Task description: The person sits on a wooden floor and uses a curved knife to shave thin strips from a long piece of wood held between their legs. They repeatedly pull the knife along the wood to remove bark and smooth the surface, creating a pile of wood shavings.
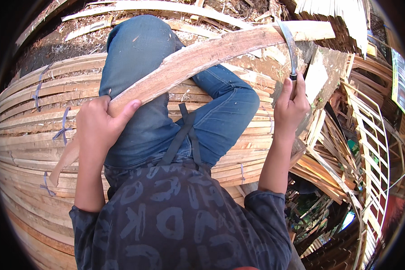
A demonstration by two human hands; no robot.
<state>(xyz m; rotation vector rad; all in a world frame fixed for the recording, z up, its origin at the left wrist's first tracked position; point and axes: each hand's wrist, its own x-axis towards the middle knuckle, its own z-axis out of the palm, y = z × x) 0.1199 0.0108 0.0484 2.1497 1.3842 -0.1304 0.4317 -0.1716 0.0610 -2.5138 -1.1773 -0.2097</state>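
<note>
A long, flat wooden slat [211, 53] lies slantwise across my raised knee, its far end reaching toward the upper right. My left hand [104, 118] is wrapped round its near part, thumb on top. Below that hand the slat's tail sticks out to the lower left. In my right hand [292, 101] is a sickle [290, 47] with a dark handle, mostly hidden by the fingers. Its curved blade rises from the fist and crosses the slat near the far end; whether the edge touches the wood I cannot tell.
I sit on bundled wooden strips [45, 139], tied with blue cords [64, 129]. Wood shavings and loose offcuts [166, 10] cover the ground ahead. At the right are a pile of thin sticks [330, 173], a pale lattice frame [369, 166] and a thick log [330, 72].
</note>
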